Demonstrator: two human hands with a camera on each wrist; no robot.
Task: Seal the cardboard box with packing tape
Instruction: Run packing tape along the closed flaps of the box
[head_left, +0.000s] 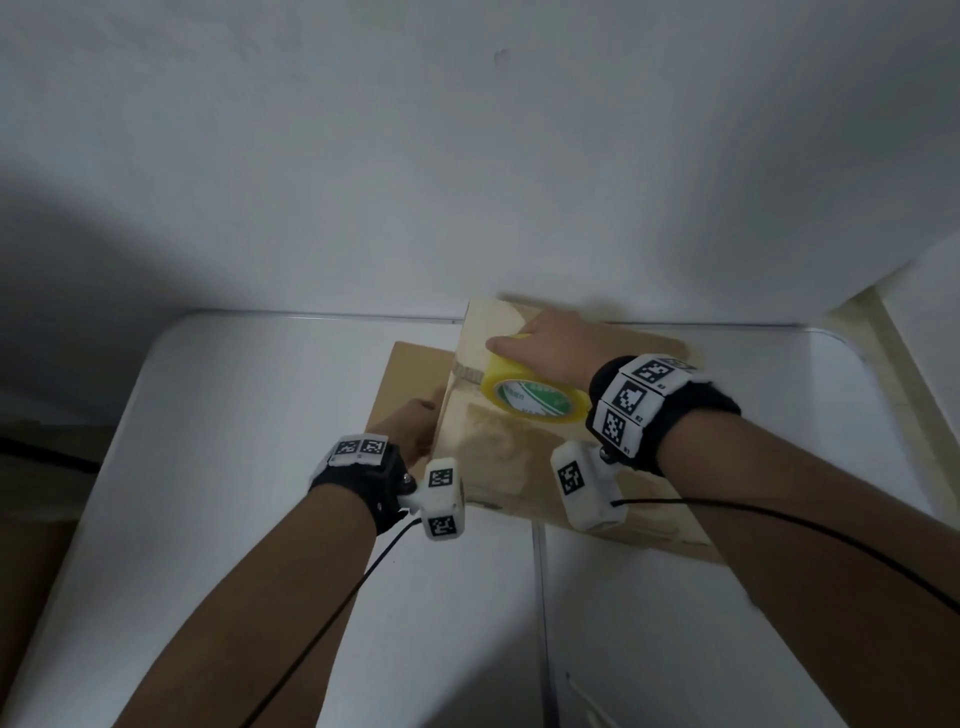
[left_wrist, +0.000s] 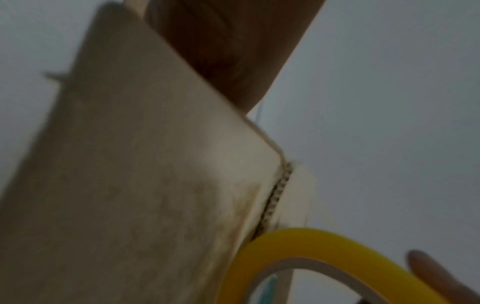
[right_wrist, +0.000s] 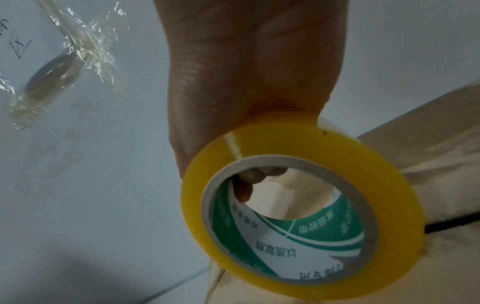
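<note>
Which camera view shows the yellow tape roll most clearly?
The right wrist view: the tape roll fills it, with its core and green label sharp, gripped by the right hand. The head view shows it smaller, on the cardboard box. The left wrist view shows only a blurred arc.

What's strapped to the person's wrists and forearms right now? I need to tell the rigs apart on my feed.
Both forearms are bare, with no sleeves. Each wrist wears a black band carrying white blocks printed with black square fiducial markers. A white camera housing, also marker-tagged, juts from each band, and a thin black cable trails back from each one.
</note>
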